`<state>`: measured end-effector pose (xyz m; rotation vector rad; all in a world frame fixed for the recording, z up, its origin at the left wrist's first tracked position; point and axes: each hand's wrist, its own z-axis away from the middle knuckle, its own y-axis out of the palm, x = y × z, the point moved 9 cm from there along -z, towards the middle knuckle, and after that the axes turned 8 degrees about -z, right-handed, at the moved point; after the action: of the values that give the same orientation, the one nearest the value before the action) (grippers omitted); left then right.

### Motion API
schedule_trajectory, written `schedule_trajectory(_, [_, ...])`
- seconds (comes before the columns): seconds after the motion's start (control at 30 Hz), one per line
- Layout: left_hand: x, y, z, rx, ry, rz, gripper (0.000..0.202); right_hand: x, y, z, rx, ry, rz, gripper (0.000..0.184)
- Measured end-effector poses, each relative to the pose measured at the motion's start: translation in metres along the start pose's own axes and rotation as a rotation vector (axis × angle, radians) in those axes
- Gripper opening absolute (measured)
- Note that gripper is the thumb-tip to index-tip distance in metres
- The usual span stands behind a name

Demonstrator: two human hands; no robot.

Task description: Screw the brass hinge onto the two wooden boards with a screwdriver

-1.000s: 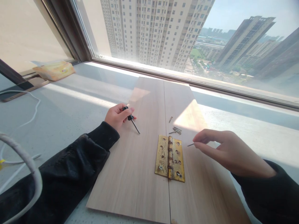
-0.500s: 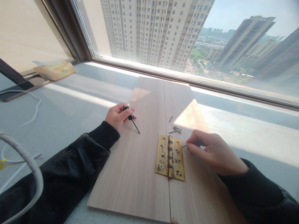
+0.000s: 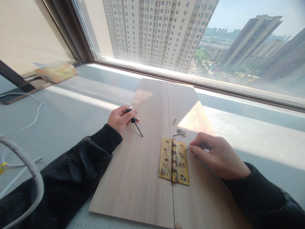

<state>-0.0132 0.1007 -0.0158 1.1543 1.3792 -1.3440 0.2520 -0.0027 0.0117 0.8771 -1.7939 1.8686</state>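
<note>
My left hand (image 3: 121, 118) is closed around the black handle of a screwdriver (image 3: 138, 128), its metal tip angled down over the left wooden board (image 3: 133, 178). Thumb and fingers of my right hand (image 3: 209, 154) pinch a screw (image 3: 187, 149), of which only the thin dark end shows, beside the hinge's right edge. The worn brass hinge (image 3: 168, 160) lies opened flat across the seam between the left board and the right wooden board (image 3: 200, 194). A screw head sits in the lowest hole of each leaf; the right one looks tilted. Several loose screws (image 3: 181, 132) lie above the hinge.
A large window (image 3: 166, 38) stands behind the pale stone sill (image 3: 95, 86). At left are a soft yellow packet (image 3: 57, 72), a phone (image 3: 23, 95) and white cables (image 3: 35, 175) looping close to my left sleeve.
Almost nothing differs. My right hand stays near the hinge with the screw, and my left hand keeps the screwdriver in place; the view has shifted very slightly.
</note>
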Motion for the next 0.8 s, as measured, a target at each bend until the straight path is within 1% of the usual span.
schedule_trajectory(0.33, [-0.003, -0.001, 0.0, 0.0, 0.008, -0.009, 0.026, -0.002, 0.001, 0.0, -0.024, 0.005, -0.042, 0.018])
schedule_trajectory(0.5, [-0.002, 0.0, 0.0, 0.003, 0.003, -0.013, 0.026, -0.005, -0.003, 0.0, -0.039, 0.022, -0.078, 0.016])
schedule_trajectory(0.57, [-0.002, 0.0, 0.0, 0.001, 0.003, -0.013, 0.026, -0.013, -0.01, -0.002, -0.097, 0.049, -0.104, 0.017])
schedule_trajectory(0.7, [-0.001, -0.001, -0.001, 0.0, 0.004, -0.012, 0.026, -0.034, -0.026, -0.004, -0.285, 0.095, -0.144, 0.021])
schedule_trajectory(0.8, [0.0, -0.001, -0.001, 0.001, 0.006, -0.009, 0.026, -0.036, -0.026, -0.006, -0.331, 0.071, -0.111, 0.019])
